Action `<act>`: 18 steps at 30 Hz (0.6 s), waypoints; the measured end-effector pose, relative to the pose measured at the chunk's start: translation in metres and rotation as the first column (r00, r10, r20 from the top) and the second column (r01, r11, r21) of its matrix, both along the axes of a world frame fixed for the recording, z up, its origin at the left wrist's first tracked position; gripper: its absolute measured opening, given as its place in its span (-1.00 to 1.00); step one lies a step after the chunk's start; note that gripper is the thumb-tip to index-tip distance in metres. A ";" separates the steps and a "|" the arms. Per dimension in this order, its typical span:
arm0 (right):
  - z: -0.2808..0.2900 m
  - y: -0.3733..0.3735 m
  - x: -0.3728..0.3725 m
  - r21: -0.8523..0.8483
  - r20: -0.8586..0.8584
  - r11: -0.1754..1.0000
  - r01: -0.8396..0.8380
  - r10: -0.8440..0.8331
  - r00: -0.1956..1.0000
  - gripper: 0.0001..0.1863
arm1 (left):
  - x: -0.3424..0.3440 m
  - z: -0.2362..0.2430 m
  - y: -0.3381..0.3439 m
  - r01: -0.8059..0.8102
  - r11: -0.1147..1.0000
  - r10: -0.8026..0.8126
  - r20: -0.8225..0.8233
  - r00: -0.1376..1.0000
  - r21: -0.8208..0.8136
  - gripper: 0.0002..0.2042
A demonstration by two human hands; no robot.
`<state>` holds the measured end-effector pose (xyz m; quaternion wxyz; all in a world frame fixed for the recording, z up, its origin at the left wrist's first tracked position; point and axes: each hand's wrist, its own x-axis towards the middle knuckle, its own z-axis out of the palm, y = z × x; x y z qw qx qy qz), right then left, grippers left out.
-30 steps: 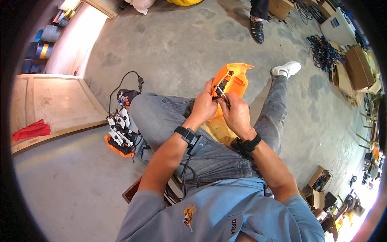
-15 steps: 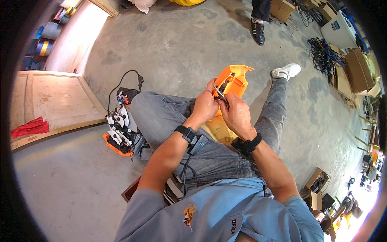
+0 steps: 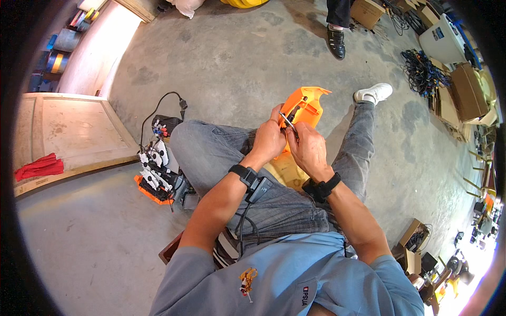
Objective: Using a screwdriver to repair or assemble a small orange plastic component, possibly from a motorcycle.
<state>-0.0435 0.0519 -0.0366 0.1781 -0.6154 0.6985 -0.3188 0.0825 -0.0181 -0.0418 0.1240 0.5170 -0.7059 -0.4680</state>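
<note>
An orange plastic housing (image 3: 310, 109) is tilted up above my lap, with a dark fitting (image 3: 293, 111) along its inside. My left hand (image 3: 267, 138) grips the housing's left edge, fingers curled round it. My right hand (image 3: 308, 147) is closed on a slim metal tool (image 3: 289, 122), whose shiny shaft lies against the dark fitting; its grip is mostly hidden by my fingers. A yellowish object (image 3: 279, 168) rests between my legs below the housing.
At my left are a machine with white and orange parts (image 3: 156, 168) with a black cable, and a wooden panel (image 3: 79, 126) holding a red cloth (image 3: 39, 167). Another person's shoe (image 3: 336, 43) stands ahead. Cardboard boxes (image 3: 469, 92), cable coils (image 3: 424, 71) and a white bin (image 3: 443, 39) line the right.
The orange housing sits very slightly lower in view, and the metal tool's angle has shifted a little. Both hands keep almost the same grip.
</note>
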 end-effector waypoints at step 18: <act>0.003 0.002 -0.001 0.016 0.062 1.000 -0.008 0.007 0.998 -0.84 | 0.003 -0.014 -0.001 -0.012 1.000 0.011 -0.044 0.999 -0.014 -0.28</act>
